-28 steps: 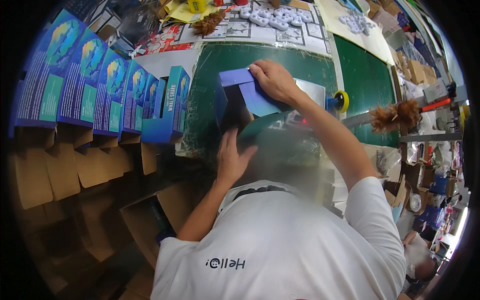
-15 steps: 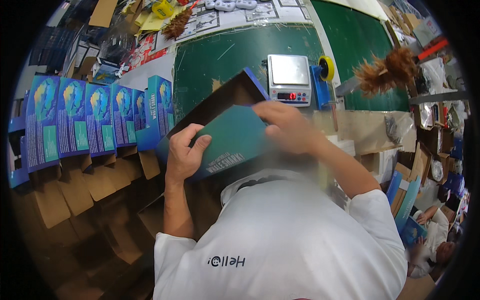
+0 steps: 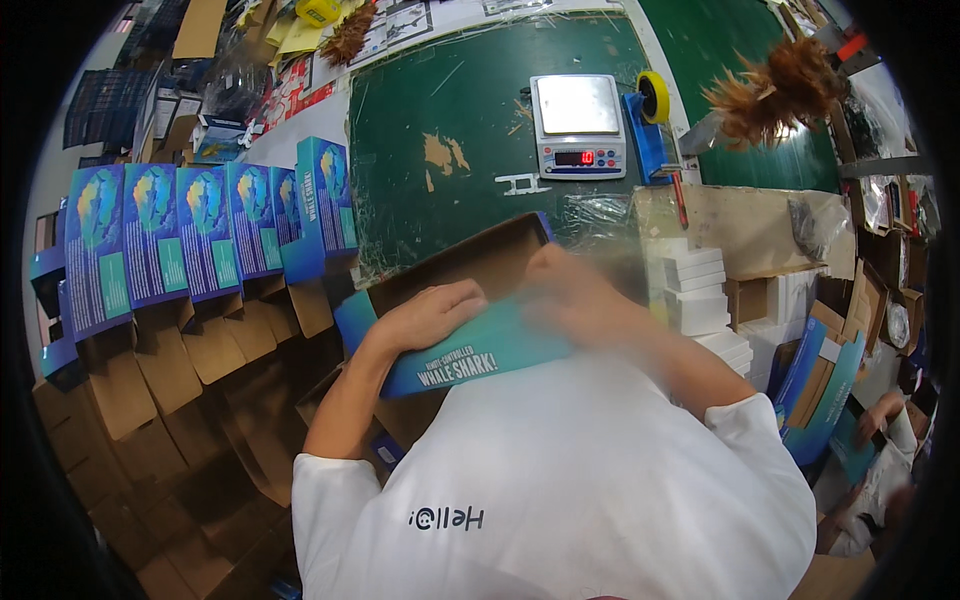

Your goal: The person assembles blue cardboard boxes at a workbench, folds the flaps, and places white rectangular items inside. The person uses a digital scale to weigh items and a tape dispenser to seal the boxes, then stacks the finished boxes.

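Note:
A teal and blue cardboard box [image 3: 465,355] is tilted in front of my chest, its brown inside showing along the far edge. My left hand [image 3: 437,313] holds the box, its fingers bent over the upper edge of the teal panel; the thumb is out of sight. Motion smears my right hand [image 3: 582,303], which is at the right end of the same box near its raised corner, so its finger grip is unclear. Past the box, a small white plastic frame piece [image 3: 522,185] lies on the green table mat [image 3: 420,220].
A weighing scale [image 3: 578,125] and a blue tape dispenser [image 3: 650,140] with yellow tape stand at the back. Printed open boxes [image 3: 150,235] line the left side, brown flaps hanging. White blocks [image 3: 697,290] are stacked at right. A co-worker's arm [image 3: 885,450] shows at far right.
The box has tipped and come nearer to my chest. My left hand has slid right and flattened from its thumb-on-top pinch. My right hand has moved lower. The view has shifted, exposing the white piece.

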Demonstrator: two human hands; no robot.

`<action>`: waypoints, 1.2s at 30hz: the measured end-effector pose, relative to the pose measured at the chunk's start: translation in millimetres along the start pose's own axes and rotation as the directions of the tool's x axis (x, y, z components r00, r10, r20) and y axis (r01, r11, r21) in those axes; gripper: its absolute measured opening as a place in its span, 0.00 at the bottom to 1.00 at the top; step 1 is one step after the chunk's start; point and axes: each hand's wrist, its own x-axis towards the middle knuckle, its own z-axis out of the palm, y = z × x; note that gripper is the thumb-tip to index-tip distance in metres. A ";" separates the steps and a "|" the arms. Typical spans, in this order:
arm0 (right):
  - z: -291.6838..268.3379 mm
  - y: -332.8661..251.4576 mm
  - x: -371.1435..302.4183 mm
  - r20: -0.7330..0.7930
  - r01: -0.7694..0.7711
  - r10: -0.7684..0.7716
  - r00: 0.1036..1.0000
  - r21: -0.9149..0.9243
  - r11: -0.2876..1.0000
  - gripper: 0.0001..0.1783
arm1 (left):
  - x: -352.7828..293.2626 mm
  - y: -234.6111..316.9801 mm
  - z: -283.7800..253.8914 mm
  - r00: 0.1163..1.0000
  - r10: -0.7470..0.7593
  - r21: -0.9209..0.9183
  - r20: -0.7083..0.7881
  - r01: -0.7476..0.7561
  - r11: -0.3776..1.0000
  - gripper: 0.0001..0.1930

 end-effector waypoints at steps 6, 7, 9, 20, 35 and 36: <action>-23.9 -30.0 10.8 0.481 0.082 -0.022 0.876 -0.103 0.991 0.33 | -48.8 11.6 -7.0 0.973 0.134 0.065 0.186 -0.148 0.987 0.26; -23.9 -32.4 17.3 0.584 0.062 0.017 0.811 -0.116 0.991 0.31 | -51.8 10.4 -7.4 0.955 0.138 -0.080 0.263 -0.121 0.989 0.24; -21.3 -35.9 30.7 0.710 0.050 0.070 0.701 -0.147 0.988 0.28 | -54.0 6.3 -3.6 0.949 0.083 -0.076 0.306 -0.062 0.995 0.23; 21.9 -64.2 89.6 0.933 0.254 -0.045 0.357 -0.051 0.966 0.19 | -121.2 7.3 -75.4 0.790 0.271 0.240 -0.550 -0.162 0.957 0.31; 135.8 -98.7 206.8 0.445 0.461 -0.139 0.885 -0.792 0.400 0.09 | -118.4 -145.4 -114.7 0.934 0.123 0.595 -0.336 0.109 0.796 0.16; 146.9 -93.8 218.3 0.484 0.470 -0.059 0.873 -0.803 0.367 0.09 | -119.9 -151.5 -115.8 0.922 0.154 0.617 -0.356 0.108 0.779 0.15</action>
